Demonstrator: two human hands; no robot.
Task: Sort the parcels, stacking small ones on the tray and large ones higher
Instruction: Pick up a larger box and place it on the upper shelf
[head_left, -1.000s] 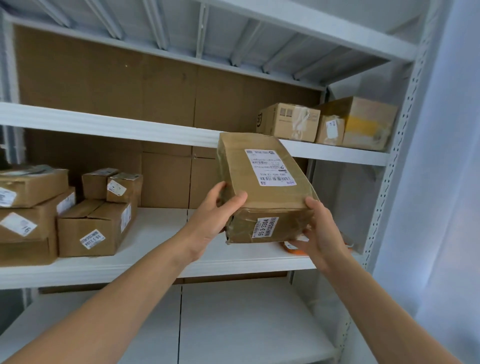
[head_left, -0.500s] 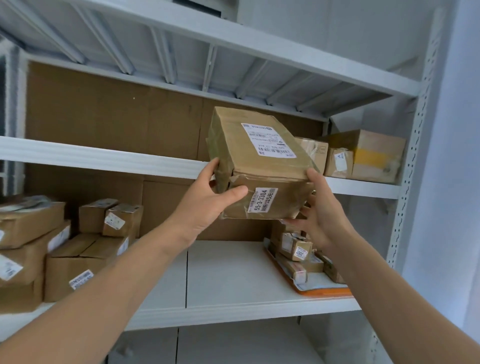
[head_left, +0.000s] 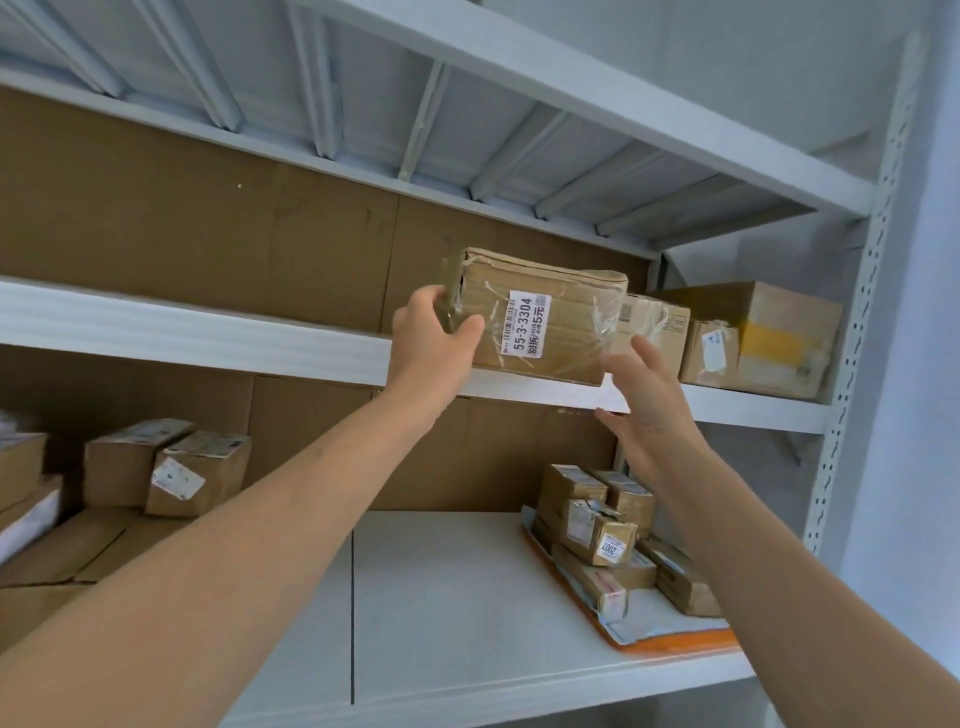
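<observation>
A large brown taped parcel (head_left: 540, 317) with a white barcode label sits on the upper shelf (head_left: 208, 332), its front end over the shelf's edge. My left hand (head_left: 431, 338) grips its left front corner. My right hand (head_left: 647, 410) hangs just below and to the right of the parcel, fingers spread and straight, apart from it. On the middle shelf at the right lies an orange tray (head_left: 675, 642) with several small parcels (head_left: 597, 530) stacked on it.
Two more large boxes (head_left: 779, 332) stand on the upper shelf to the right of the parcel. Several cardboard boxes (head_left: 171, 467) are piled at the left of the middle shelf (head_left: 441, 597). A white perforated upright (head_left: 857, 312) bounds the rack at the right.
The parcel went up from chest height onto the upper shelf. My right hand let go of it and drew back; my left hand still grips its corner.
</observation>
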